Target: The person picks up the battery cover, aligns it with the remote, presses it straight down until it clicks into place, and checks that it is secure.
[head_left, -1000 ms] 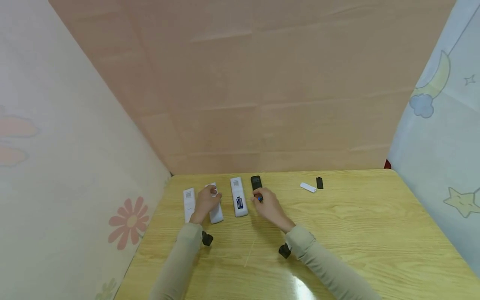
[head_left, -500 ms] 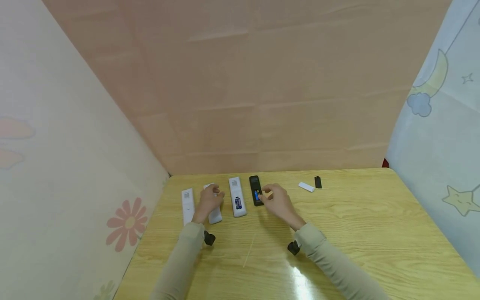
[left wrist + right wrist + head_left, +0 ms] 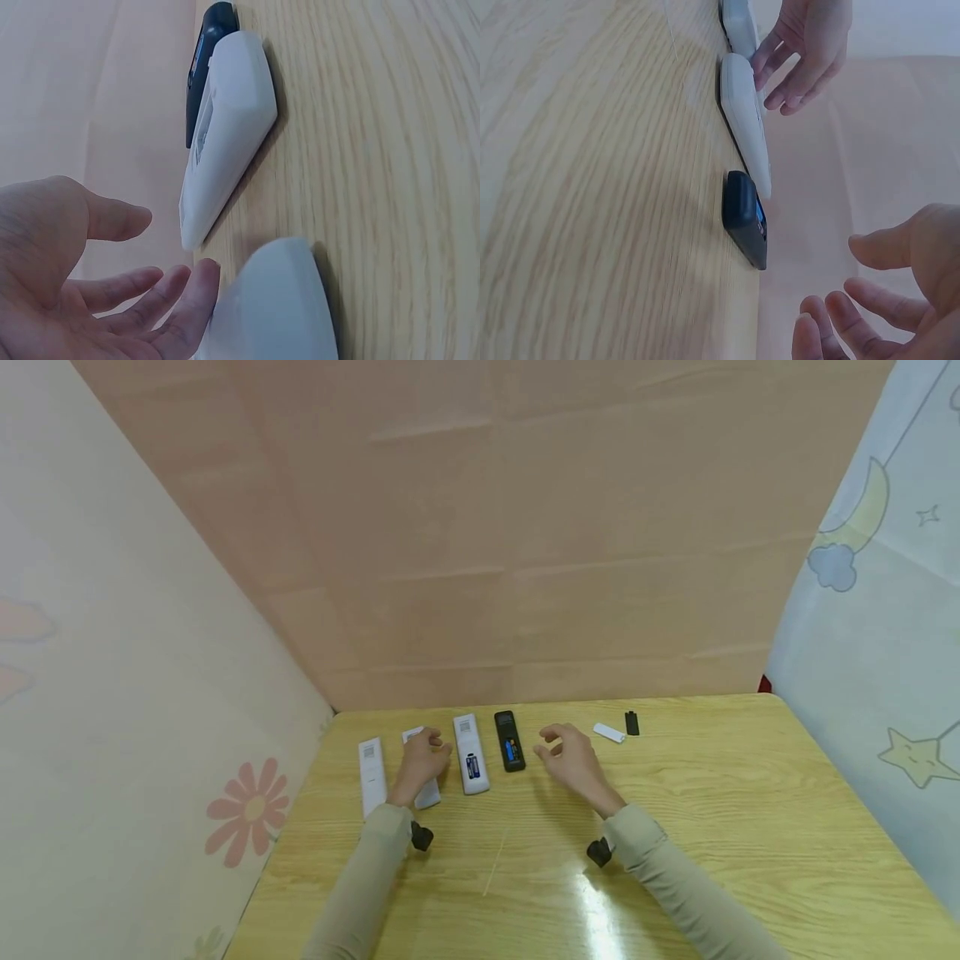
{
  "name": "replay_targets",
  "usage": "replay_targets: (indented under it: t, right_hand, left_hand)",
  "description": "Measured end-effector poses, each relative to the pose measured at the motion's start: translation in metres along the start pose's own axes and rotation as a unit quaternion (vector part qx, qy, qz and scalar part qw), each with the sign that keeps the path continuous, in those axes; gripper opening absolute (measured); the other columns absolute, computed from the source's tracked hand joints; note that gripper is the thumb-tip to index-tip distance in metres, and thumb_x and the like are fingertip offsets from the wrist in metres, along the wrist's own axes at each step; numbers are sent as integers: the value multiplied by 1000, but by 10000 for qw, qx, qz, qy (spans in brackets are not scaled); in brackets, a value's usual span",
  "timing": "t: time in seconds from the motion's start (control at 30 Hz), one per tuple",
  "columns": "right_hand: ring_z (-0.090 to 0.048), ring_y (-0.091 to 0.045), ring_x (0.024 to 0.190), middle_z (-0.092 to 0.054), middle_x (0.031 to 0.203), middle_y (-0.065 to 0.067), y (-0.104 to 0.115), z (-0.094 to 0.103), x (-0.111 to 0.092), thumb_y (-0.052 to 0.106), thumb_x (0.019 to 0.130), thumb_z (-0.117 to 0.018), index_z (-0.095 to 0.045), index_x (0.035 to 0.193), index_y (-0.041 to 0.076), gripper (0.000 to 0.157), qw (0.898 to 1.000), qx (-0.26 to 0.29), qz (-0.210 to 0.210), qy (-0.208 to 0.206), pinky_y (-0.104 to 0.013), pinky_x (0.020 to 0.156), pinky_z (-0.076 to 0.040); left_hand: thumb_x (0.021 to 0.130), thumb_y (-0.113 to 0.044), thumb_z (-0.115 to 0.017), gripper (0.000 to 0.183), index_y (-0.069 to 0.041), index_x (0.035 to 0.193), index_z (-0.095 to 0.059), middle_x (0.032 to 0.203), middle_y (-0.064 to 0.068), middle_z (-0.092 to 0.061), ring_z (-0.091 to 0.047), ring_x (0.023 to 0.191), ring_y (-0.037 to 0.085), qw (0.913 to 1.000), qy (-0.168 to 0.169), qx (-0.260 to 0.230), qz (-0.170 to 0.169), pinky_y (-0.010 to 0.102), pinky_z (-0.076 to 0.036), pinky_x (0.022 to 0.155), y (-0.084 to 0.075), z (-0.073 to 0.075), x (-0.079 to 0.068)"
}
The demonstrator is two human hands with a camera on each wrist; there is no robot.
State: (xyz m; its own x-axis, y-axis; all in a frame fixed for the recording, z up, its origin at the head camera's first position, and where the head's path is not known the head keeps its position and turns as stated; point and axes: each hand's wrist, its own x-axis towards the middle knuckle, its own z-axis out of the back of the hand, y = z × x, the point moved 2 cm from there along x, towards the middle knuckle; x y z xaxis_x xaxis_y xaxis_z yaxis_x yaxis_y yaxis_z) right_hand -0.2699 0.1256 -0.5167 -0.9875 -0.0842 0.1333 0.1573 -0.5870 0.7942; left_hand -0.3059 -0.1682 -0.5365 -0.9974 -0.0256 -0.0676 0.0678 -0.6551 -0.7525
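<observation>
My left hand [image 3: 418, 763] is over the second white remote control [image 3: 429, 795] from the left, fingers loosely bent and holding nothing. In the left wrist view its fingertips overlap that remote's edge; I cannot tell whether they touch. To its right lies a white remote control [image 3: 466, 733] with its battery compartment uncovered and dark batteries in it. Beyond that, a black remote control [image 3: 506, 725] also lies uncovered, showing a blue battery [image 3: 511, 750] and a darker one beside it. My right hand [image 3: 576, 763] hovers right of the black remote, fingers relaxed and apart from it.
A further white remote control [image 3: 371, 772] lies at the far left of the row. Right of my right hand are a white battery cover [image 3: 608, 732] and a black battery cover [image 3: 632, 723]. The wooden table [image 3: 712, 827] ends at a draped backdrop [image 3: 480, 610].
My right hand has let go at the black remote's battery compartment and moved away to the right, uncovering the batteries. My left hand stays over the second white remote.
</observation>
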Motion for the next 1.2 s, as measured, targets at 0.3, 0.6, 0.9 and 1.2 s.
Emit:
replay_targets:
  t: [0.3, 0.6, 0.9, 1.2]
  right_hand:
    - [-66, -26, 90, -62, 117, -14, -10, 10, 4, 23, 94, -72, -66, 123, 8, 33, 9997, -76, -114, -179, -33, 62, -57]
    - [-66, -27, 88, -62, 114, -14, -11, 15, 6, 22, 94, -73, -66, 122, 6, 33, 9998, -50, -30, -202, -33, 62, -57]
    - [-66, -27, 88, -63, 115, -16, -15, 23, 8, 24, 94, -72, -66, 123, 6, 35, 9994, -167, -8, -308, -35, 64, -57]
    - [-66, -29, 93, -61, 122, -19, -26, 39, 11, 26, 96, -69, -63, 128, 5, 39, 9991, -241, -71, -329, -38, 69, -58]
  left_hand:
    - [98, -26, -64, 48, 0, 137, -54, 121, 13, -64, -62, 109, 29, 10000, 2, -71, 63, 43, -55, 88, -4, -10, 4]
    - [98, -30, -63, 48, 1, 134, -55, 122, 13, -63, -62, 109, 28, 9997, 178, -129, 78, 42, -54, 88, -3, -25, 7]
    - [99, -38, -60, 41, 0, 113, -64, 98, 13, -66, -60, 75, 20, 9988, -205, 448, -39, 31, -49, 59, -1, -43, 11]
    - [98, -49, -57, 60, 8, 119, -58, 96, 22, -61, -63, 79, 31, 9895, -498, 1358, -49, 40, -55, 62, -13, -57, 13]
